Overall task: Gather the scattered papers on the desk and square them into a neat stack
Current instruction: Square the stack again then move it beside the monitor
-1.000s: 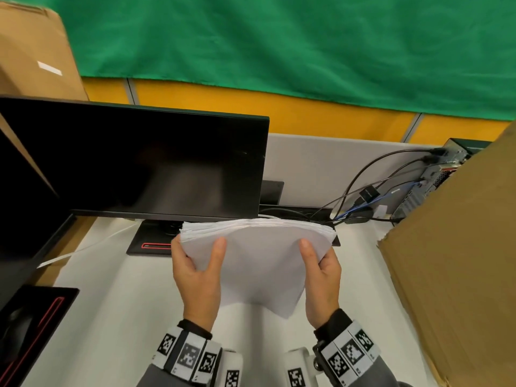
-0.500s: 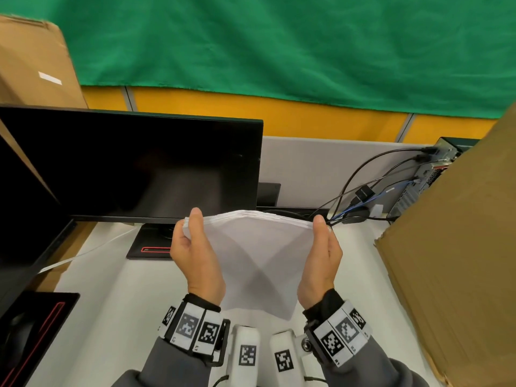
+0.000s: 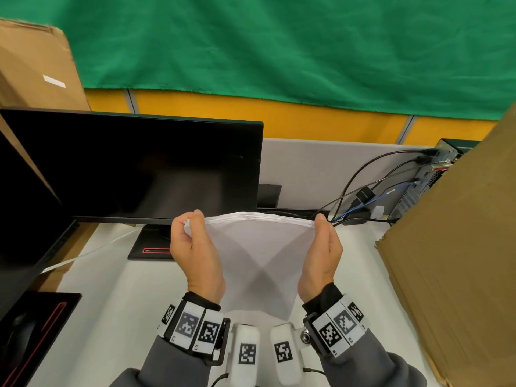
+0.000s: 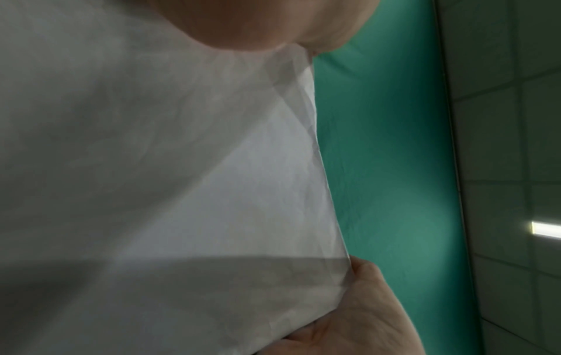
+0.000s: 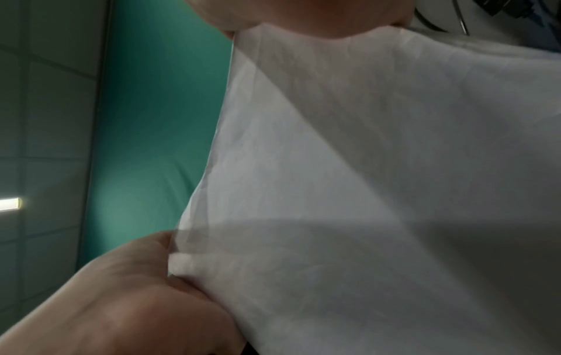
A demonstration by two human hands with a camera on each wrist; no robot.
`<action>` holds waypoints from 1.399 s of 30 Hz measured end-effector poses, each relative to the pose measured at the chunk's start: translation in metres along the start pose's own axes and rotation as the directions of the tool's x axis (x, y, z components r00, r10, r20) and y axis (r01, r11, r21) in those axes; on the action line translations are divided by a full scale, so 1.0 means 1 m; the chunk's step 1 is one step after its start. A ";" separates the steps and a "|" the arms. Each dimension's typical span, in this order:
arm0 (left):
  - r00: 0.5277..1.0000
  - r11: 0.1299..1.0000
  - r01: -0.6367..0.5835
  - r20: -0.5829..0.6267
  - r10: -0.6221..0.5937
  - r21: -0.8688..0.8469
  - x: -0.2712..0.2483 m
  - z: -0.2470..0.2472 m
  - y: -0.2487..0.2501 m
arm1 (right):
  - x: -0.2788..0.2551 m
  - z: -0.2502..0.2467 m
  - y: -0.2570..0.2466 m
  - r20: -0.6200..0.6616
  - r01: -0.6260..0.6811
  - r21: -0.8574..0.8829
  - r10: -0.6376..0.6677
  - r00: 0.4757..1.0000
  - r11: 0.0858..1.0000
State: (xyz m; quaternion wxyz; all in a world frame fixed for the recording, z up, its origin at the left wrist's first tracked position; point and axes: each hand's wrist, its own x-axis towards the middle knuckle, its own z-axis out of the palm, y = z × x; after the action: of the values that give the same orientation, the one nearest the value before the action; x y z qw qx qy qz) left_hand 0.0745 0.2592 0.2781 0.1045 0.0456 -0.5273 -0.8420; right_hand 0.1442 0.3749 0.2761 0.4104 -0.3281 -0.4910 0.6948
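A stack of white papers (image 3: pixel 259 261) stands nearly upright above the white desk (image 3: pixel 111 303), its top edges bunched close together. My left hand (image 3: pixel 192 238) grips the stack's left edge, with fingers curled over the top corner. At the right edge my right hand (image 3: pixel 325 241) holds the stack with the thumb up at the top corner; its fingers are hidden behind the sheets. The bottom corner hangs between my wrists. Creased paper (image 4: pixel 182 168) fills the left wrist view, and paper (image 5: pixel 364 180) fills the right wrist view, with skin at the edges.
A dark monitor (image 3: pixel 139 169) on a black base (image 3: pixel 150 244) stands just behind the stack. A second screen (image 3: pixel 22 219) and a black mat (image 3: pixel 36 331) lie left. A big cardboard box (image 3: pixel 460 261) walls the right side; cables (image 3: pixel 357 199) run behind.
Both hands have shifted from lying on the front of the stack to clasping its side edges. The stack has risen and tipped more upright, and its top edges are tighter together.
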 end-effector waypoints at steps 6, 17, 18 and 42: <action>1.000 1.000 -0.022 -0.016 0.022 0.016 0.006 -0.002 -0.003 | -0.004 0.004 -0.007 -0.006 0.020 -0.045 -0.020 1.000 0.999; 0.859 0.936 0.091 0.449 -0.246 0.340 0.025 -0.085 -0.084 | 0.013 0.002 0.001 0.008 0.044 -0.084 -0.043 0.999 0.996; 0.860 0.920 0.117 0.426 -0.283 0.375 0.025 -0.091 -0.095 | 0.015 0.002 0.001 0.022 0.048 -0.083 -0.046 0.999 0.995; 0.991 0.381 0.137 -0.122 -0.062 0.915 0.066 -0.190 -0.028 | -0.065 0.036 0.153 0.588 -0.022 -0.589 0.447 0.674 0.808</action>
State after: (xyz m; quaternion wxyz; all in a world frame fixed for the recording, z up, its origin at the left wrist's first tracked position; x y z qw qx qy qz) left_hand 0.0422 0.0898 0.1714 0.0287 0.1556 -0.8973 -0.4120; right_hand 0.1042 0.2741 0.1455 -0.0147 -0.2019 -0.7340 0.6483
